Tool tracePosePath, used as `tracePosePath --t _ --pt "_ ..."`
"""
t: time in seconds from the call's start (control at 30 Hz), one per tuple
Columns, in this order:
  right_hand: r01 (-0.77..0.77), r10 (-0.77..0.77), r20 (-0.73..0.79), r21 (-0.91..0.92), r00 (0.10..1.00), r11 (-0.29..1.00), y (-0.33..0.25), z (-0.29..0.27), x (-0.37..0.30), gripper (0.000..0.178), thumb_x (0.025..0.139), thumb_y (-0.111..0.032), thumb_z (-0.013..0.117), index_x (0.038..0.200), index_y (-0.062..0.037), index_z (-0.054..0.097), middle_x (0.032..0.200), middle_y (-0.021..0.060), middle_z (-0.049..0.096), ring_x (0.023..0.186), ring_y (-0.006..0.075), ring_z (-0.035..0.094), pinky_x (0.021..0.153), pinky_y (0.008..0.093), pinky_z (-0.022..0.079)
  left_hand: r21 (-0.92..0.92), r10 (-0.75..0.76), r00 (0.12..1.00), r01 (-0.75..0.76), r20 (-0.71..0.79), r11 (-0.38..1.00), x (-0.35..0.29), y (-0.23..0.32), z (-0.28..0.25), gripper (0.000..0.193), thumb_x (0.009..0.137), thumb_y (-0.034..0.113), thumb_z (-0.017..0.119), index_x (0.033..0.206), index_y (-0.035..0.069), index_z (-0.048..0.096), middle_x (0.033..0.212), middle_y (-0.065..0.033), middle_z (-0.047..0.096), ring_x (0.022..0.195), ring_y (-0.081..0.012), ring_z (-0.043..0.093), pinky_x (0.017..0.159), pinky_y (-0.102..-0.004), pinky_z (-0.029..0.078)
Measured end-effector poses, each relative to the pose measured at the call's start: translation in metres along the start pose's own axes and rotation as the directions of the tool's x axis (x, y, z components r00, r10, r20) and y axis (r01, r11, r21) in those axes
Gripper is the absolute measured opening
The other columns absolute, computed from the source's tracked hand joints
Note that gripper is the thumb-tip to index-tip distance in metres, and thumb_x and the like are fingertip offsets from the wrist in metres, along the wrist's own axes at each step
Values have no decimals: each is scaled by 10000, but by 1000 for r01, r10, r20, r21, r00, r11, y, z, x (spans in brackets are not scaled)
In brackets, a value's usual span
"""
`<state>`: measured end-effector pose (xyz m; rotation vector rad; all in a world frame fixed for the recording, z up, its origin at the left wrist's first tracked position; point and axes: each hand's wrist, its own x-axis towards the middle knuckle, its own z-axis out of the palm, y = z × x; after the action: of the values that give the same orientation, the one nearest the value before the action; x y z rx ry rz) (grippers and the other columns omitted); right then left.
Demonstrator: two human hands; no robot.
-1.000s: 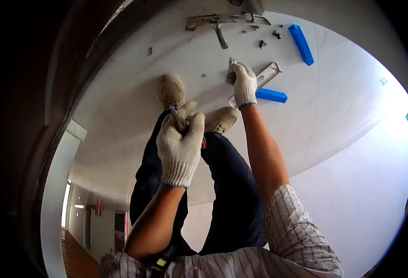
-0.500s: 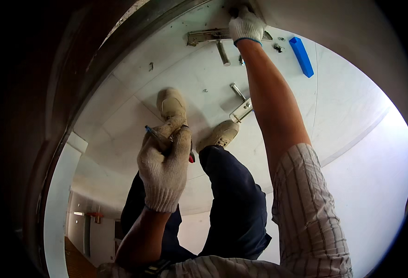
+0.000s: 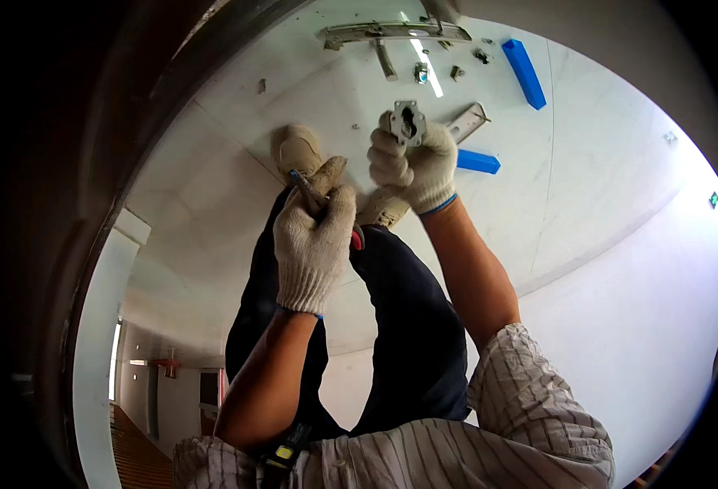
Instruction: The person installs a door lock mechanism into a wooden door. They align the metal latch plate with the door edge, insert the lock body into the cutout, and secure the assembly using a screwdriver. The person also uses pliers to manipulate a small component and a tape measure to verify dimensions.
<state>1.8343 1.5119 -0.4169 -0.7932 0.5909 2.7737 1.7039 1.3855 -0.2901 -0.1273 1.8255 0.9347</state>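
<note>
My left hand (image 3: pixel 314 244), in a knitted glove, is closed around a slim dark tool (image 3: pixel 310 192) with a blue end. A red piece (image 3: pixel 357 238) shows beside that hand; whether it belongs to the tool is hidden. My right hand (image 3: pixel 420 167), also gloved, grips a small metal mounting plate (image 3: pixel 408 123) with holes at its edge and a dark opening in its middle. It holds the plate up over the floor, ahead and to the right of my left hand. Behind the right hand lies a metal door-handle plate (image 3: pixel 466 124), partly covered.
On the pale floor (image 3: pixel 212 187) farther off lie a long door-handle plate (image 3: pixel 391 33) with its lever, several small metal parts (image 3: pixel 421 73), and a blue rectangular tube (image 3: pixel 524 73). Another blue piece (image 3: pixel 479 161) is beside my right wrist. A dark frame (image 3: pixel 106 204) rises at the left.
My right hand has come back from the far long handle plate and now holds the metal mounting plate. My left hand has shifted slightly right and away from me, still gripping the tool.
</note>
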Motion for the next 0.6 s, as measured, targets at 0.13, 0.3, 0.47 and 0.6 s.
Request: tracePosePath --t 0.13,0.3,0.47,0.6 --pt "-75 62 115 113 991 991 15 -11 -21 332 841 -253 579 985 46 587 772 140 529 572 219 466 490 316 374 -45 -20 996 24 84 999 -14 -5 22 388 1004 156 680 1349 -21 657 891 -10 616 671 -46 561 625 -228 503" --pt "71 -68 -45 67 997 995 23 -14 -34 308 792 -192 570 924 86 570 750 166 519 557 265 465 511 363 417 41 38 985 -45 169 998 -19 -15 28 435 1004 160 692 1399 -10 620 1110 -49 692 836 -57 616 675 -216 548" --pt "-10 -3 109 123 994 992 18 -25 -36 348 791 -200 572 969 99 577 776 166 532 552 250 463 509 364 413 -45 61 980 -54 187 998 -22 -20 33 426 1006 168 691 1388 -9 624 1054 -47 706 828 -52 615 650 -212 546" --pt "-3 0 18 146 1000 989 18 -31 -40 272 892 -130 540 1042 94 576 909 176 577 712 272 578 596 355 523 23 -57 980 54 191 998 -24 -7 30 419 1018 175 674 1384 -20 615 997 -42 727 849 -60 628 703 -220 550"
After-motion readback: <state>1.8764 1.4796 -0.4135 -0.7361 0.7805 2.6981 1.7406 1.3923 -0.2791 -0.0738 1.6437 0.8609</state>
